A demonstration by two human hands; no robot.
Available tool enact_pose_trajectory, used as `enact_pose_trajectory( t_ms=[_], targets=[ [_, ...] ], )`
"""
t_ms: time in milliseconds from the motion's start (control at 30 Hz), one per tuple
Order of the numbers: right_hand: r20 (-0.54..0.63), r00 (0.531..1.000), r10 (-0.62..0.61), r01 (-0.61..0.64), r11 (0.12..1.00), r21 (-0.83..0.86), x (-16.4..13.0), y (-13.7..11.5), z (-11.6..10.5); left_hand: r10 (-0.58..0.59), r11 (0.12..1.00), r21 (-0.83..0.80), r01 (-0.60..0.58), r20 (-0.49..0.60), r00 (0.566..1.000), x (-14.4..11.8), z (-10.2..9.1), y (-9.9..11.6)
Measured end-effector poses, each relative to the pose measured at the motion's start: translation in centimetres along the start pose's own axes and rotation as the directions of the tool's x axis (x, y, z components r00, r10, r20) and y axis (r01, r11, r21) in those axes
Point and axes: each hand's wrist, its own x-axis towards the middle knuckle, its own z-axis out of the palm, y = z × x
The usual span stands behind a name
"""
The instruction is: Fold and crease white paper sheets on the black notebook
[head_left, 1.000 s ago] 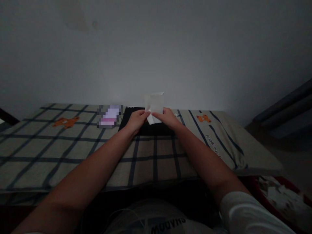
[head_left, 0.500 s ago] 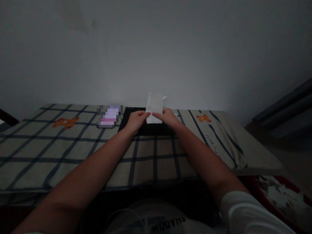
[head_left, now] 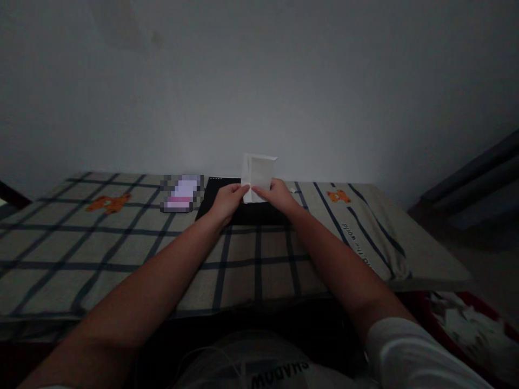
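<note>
A folded sheet of white paper (head_left: 261, 172) stands raised between my two hands, with a crease running down near its left side. My left hand (head_left: 227, 202) pinches its lower left edge between thumb and fingers. On the lower right, my right hand (head_left: 280, 195) grips the paper, its thumb pointing in toward the left thumb. The thumbtips nearly meet at the crease. Fingers behind the paper are hidden. Beneath the hands lies a flat black rectangular item (head_left: 259, 215), with a row of small light marks at its top left corner.
A checked cloth with bear prints covers the table (head_left: 121, 248). Left of the black item lies a pixelated phone-like object (head_left: 182, 193). A pale wall (head_left: 259, 81) rises behind the table. At the lower right, a red bin (head_left: 482, 302) holds crumpled white paper.
The paper's upper part has turned, so its top now looks wider and straighter, and the pointed flap at the right has merged into its edge. Both hands have hardly moved.
</note>
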Motion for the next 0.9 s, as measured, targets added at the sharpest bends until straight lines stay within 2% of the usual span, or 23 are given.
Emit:
enact_pose_trajectory(
  t_ms=[167, 300, 400, 500, 567, 633, 700, 733, 900],
  targets=[
    [0.043, 0.998, 0.049, -0.052, 0.996, 0.068, 0.2, 0.3, -0.3, 0.017, 0.999, -0.028, -0.017, -0.001, 1.0, 0.0, 0.0, -0.2],
    [0.053, 0.998, 0.034, -0.045, 0.974, 0.22, -0.1, -0.1, -0.2, 0.038, 0.999, 0.015, -0.037, -0.11, 0.993, 0.4, -0.5, -0.5],
    [-0.062, 0.997, 0.043, -0.015, 0.918, 0.397, -0.1, -0.1, -0.3, -0.013, 1.0, -0.022, 0.011, -0.081, 0.997, 0.9, -1.0, -0.8],
    [-0.222, 0.97, 0.096, 0.026, 0.871, 0.49, 0.3, 0.6, -0.6, -0.073, 0.99, -0.123, 0.07, -0.019, 0.997, 1.3, -1.4, -1.0],
    [-0.269, 0.952, 0.149, 0.014, 0.853, 0.521, 0.6, 1.3, -0.8, -0.105, 0.977, -0.186, 0.105, 0.009, 0.994, 1.5, -1.5, -1.0],
    [-0.254, 0.949, 0.186, -0.019, 0.84, 0.542, 0.8, 2.0, -0.9, -0.145, 0.966, -0.211, 0.148, 0.031, 0.989, 1.6, -1.6, -1.0],
    [-0.165, 0.964, 0.209, -0.089, 0.838, 0.539, 0.9, 2.6, -1.0, -0.171, 0.966, -0.189, 0.177, 0.048, 0.984, 1.7, -1.7, -0.9],
    [-0.156, 0.963, 0.22, -0.11, 0.849, 0.517, 1.0, 2.8, -1.0, -0.173, 0.968, -0.176, 0.178, 0.047, 0.984, 1.7, -1.8, -0.9],
    [-0.273, 0.943, 0.192, -0.115, 0.954, 0.276, 1.1, 3.5, -1.0, -0.131, 0.978, -0.168, 0.126, -0.022, 0.991, 1.6, -2.0, -0.5]
  ],
)
